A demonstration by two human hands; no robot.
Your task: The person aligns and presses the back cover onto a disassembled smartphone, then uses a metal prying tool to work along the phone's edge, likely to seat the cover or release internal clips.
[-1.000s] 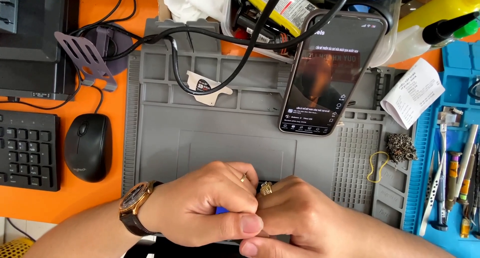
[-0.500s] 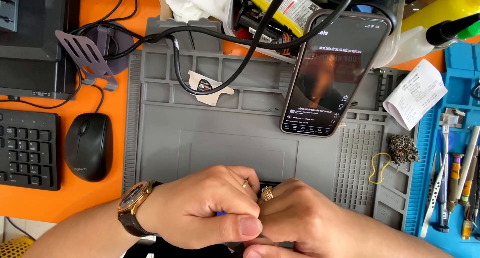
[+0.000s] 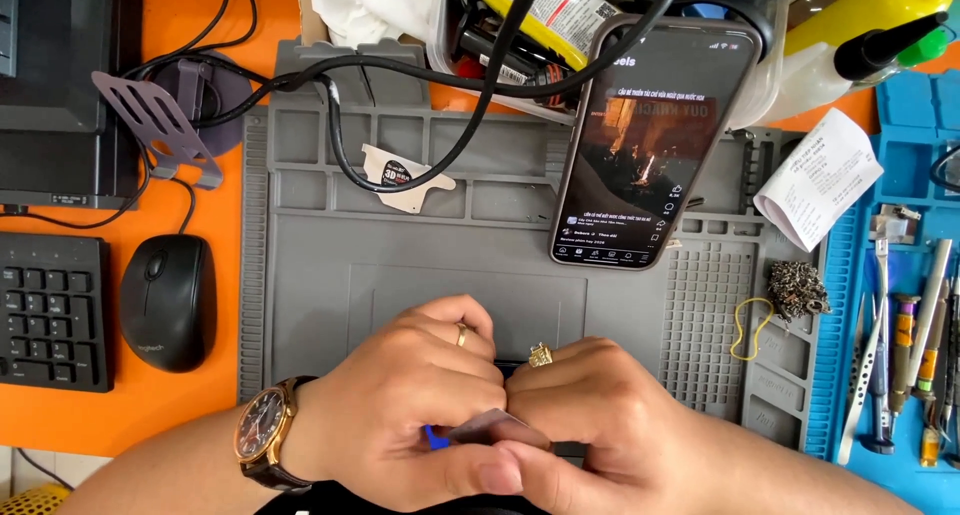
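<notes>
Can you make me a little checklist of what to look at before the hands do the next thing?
1. Both hands together on the work: left hand and right hand touch. Ok.
2. Thin card pinched between thumbs. Ok.
3. What lies under the hands: hidden. Cannot tell.
4. Grey mat bare in front of the hands. Ok.
5. Phone leaning, screen lit, apart from the hands. Ok.
6. Black cable trailing across the mat's top. Not ok.

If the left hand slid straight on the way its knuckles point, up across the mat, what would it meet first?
Probably bare grey mat, then the black cable and white tag; the left hand has nothing nearer ahead, though heights are unclear.
</notes>
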